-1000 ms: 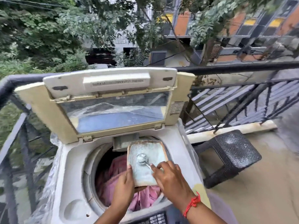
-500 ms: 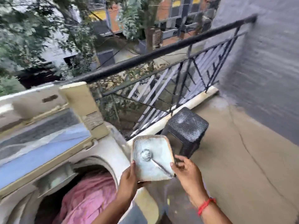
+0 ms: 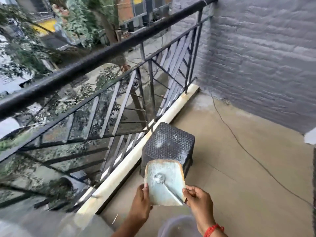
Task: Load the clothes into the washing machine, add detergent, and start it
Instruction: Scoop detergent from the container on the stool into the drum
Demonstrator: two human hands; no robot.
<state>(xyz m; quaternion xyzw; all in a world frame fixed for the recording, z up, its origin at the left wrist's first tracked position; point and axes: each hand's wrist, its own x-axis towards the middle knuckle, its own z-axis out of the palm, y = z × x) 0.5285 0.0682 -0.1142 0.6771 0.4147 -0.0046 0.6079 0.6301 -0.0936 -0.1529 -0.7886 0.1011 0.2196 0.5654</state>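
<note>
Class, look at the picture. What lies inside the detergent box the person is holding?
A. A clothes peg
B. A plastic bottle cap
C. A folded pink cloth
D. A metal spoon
D: a metal spoon lies slanted on the pale powder in the detergent box, which the left hand and right hand hold above the dark stool.

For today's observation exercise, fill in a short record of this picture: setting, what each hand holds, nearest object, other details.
setting: balcony with black metal railing and grey painted brick wall
left hand: grips pale blue open detergent box
right hand: holds box's other edge and metal spoon handle
nearest object: black woven-pattern plastic stool, beyond box
other: thin cable on floor
</note>
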